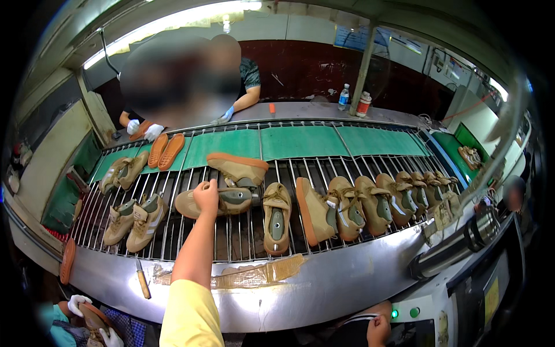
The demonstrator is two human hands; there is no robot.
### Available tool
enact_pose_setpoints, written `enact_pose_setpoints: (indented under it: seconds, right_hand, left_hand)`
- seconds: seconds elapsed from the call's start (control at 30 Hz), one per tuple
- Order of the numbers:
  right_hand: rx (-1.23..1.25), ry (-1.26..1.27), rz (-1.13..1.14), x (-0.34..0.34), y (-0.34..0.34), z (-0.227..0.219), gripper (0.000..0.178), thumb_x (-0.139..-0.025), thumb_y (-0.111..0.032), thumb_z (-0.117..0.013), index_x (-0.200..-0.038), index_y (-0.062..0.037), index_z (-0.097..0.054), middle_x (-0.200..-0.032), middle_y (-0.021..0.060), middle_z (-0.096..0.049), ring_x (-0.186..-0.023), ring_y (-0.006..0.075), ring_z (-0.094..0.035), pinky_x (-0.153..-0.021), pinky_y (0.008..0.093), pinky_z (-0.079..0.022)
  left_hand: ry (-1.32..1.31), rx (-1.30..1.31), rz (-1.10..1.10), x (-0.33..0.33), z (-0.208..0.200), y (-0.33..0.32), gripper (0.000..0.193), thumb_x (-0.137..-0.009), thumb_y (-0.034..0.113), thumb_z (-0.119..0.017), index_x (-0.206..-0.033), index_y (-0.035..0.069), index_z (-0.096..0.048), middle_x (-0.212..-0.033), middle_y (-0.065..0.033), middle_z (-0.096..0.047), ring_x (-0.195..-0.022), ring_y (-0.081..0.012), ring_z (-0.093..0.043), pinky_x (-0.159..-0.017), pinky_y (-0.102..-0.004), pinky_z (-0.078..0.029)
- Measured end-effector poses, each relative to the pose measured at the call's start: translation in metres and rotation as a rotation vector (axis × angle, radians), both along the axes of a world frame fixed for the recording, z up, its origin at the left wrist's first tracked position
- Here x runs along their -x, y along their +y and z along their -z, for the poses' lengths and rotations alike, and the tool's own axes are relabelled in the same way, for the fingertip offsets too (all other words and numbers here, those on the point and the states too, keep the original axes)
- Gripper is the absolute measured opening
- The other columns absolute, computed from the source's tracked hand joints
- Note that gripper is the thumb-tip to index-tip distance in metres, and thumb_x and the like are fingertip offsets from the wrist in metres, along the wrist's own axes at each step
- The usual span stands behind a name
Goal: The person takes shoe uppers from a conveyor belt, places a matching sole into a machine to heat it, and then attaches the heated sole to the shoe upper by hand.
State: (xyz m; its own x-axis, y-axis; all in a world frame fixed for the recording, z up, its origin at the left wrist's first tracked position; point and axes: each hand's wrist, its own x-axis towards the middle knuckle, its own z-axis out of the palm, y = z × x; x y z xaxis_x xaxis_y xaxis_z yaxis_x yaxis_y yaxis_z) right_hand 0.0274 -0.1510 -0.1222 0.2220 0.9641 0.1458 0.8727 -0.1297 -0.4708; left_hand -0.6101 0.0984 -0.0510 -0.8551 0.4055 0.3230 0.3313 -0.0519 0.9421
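Observation:
My left hand [206, 196], at the end of a yellow sleeve, is closed on a tan shoe [234, 200] lying lengthwise across the rack bars. The hand covers the middle of that shoe. Just beyond it, another tan shoe [238, 168] rests on its side with its orange-brown sole turned away from me. To the right stands a single upright shoe [277, 217], toe away. My right hand [378, 331] is low at the picture's edge, fingers curled; whether anything is in them is hidden.
Several tan shoes [347, 208] line the rack's right half; two pairs stand left, near orange soles [166, 151]. A knife [142, 279] lies on the metal ledge [341, 274]. Across the green belt [295, 142] a gloved person handles a sole. Another gloved person [92, 321] holds a shoe lower left.

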Motion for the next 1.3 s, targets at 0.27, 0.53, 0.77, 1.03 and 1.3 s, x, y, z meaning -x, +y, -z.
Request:
enact_pose_setpoints:
  seconds: [0.27, 0.53, 0.77, 1.03, 1.3]
  right_hand:
    - [0.138, 0.857, -0.196, 0.041, -0.024, -0.010, 0.014, -0.079, -0.007, -0.064, -0.093, -0.0032, -0.062, -0.078, 0.0066, -0.064, -0.075, 0.0117, -0.060, -0.066, 0.0259, -0.049]
    - [0.772, 2.197, -0.772, 0.153, -0.045, -0.152, 0.068, -0.095, -0.051, -0.036, -0.144, -0.0062, -0.027, -0.138, 0.0137, -0.045, -0.123, 0.0262, -0.047, -0.106, 0.0408, -0.033]
    - [0.906, 2.579, -0.928, 0.060, -0.101, -0.119, 0.063, -0.089, -0.044, -0.040, -0.139, -0.0081, -0.036, -0.135, 0.0149, -0.047, -0.123, 0.0280, -0.046, -0.107, 0.0392, -0.034]
    - [-0.318, 2.024, -0.221, -0.127, -0.221, -0.198, 0.078, -0.085, -0.061, -0.043, -0.137, -0.0035, -0.036, -0.130, 0.0139, -0.049, -0.115, 0.0253, -0.052, -0.098, 0.0399, -0.043]
    - [-0.996, 1.009, 0.552, -0.373, -0.324, -0.246, 0.064, -0.076, -0.020, -0.065, -0.134, -0.0034, -0.043, -0.111, 0.0100, -0.061, -0.094, 0.0229, -0.062, -0.083, 0.0356, -0.051]
  left_hand:
    - [0.130, 0.000, 0.442, -0.122, -0.139, -0.146, 0.018, -0.073, 0.007, -0.056, -0.058, -0.004, -0.054, -0.053, -0.0032, -0.052, -0.050, -0.0097, -0.042, -0.048, -0.0278, -0.035]
    - [-0.387, -0.145, 1.153, -0.277, -0.225, -0.249, 0.019, -0.073, 0.015, -0.048, -0.056, 0.005, -0.047, -0.052, -0.0072, -0.045, -0.052, -0.0225, -0.048, -0.066, -0.0370, -0.046]
    - [0.066, -0.180, 2.011, -0.407, -0.224, -0.284, 0.028, -0.077, 0.021, -0.062, -0.087, -0.004, -0.066, -0.092, -0.0188, -0.064, -0.093, -0.0361, -0.060, -0.091, -0.0459, -0.045]
    - [0.135, -0.127, 2.170, -0.497, -0.159, -0.245, 0.032, -0.079, 0.017, -0.066, -0.105, -0.001, -0.062, -0.109, -0.0163, -0.061, -0.104, -0.0285, -0.056, -0.092, -0.0380, -0.043]
    - [-0.283, 0.164, 1.527, -0.458, 0.002, -0.174, 0.007, -0.085, 0.004, -0.053, -0.081, 0.002, -0.057, -0.074, -0.0051, -0.057, -0.068, -0.0145, -0.056, -0.068, -0.0288, -0.047]
